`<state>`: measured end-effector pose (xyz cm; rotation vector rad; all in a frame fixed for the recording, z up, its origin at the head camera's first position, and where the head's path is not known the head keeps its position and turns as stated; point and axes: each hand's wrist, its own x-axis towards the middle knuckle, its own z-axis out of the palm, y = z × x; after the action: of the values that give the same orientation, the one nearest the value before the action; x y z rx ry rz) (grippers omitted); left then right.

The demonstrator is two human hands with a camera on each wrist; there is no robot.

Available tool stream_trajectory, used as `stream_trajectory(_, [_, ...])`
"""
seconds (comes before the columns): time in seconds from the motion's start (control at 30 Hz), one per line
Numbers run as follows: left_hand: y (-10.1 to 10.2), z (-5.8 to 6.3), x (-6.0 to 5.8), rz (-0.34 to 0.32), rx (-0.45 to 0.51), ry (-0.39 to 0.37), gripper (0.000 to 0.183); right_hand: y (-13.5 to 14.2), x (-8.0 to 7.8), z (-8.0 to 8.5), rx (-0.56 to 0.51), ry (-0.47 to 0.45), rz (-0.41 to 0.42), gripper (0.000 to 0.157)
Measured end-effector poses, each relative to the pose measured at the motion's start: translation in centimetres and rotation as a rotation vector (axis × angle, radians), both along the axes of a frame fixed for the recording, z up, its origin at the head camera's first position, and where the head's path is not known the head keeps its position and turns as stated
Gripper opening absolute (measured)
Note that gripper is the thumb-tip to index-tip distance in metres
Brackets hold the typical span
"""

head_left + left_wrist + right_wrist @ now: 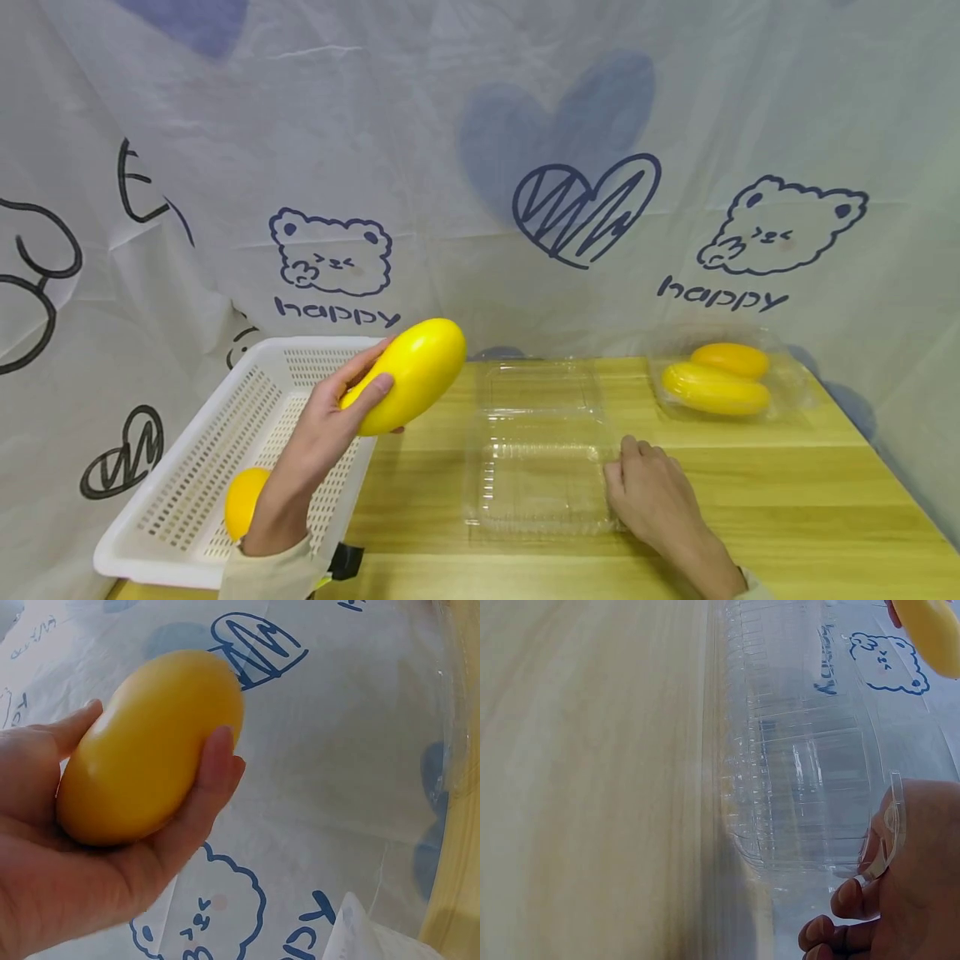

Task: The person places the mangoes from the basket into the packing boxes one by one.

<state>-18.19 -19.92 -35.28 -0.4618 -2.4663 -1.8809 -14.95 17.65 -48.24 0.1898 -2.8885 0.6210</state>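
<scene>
I record the left hand [335,417] gripping a yellow mango [420,371]; the right hand [660,496] seemingly pinches the clear clamshell [542,492] by its edge. I advise bracing that edge without squeezing the mango.

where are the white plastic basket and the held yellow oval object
White plastic basket [212,450]: head view, left side wall
Held yellow oval object [150,750]: left wrist view, middle of its body
</scene>
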Motion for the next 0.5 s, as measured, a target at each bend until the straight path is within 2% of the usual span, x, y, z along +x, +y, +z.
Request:
stream_trajectory(0.13, [-0.02, 0.08, 0.01, 0.016, 0.0, -0.002, 0.048, 0.0, -0.01, 0.04, -0.001, 0.002, 0.002, 0.026])
stream_trajectory(0.5, [0.04, -0.03, -0.16, -0.041, 0.1, 0.066, 0.044, -0.04, 0.02, -0.06, -0.017, 0.014, 0.01, 0.027])
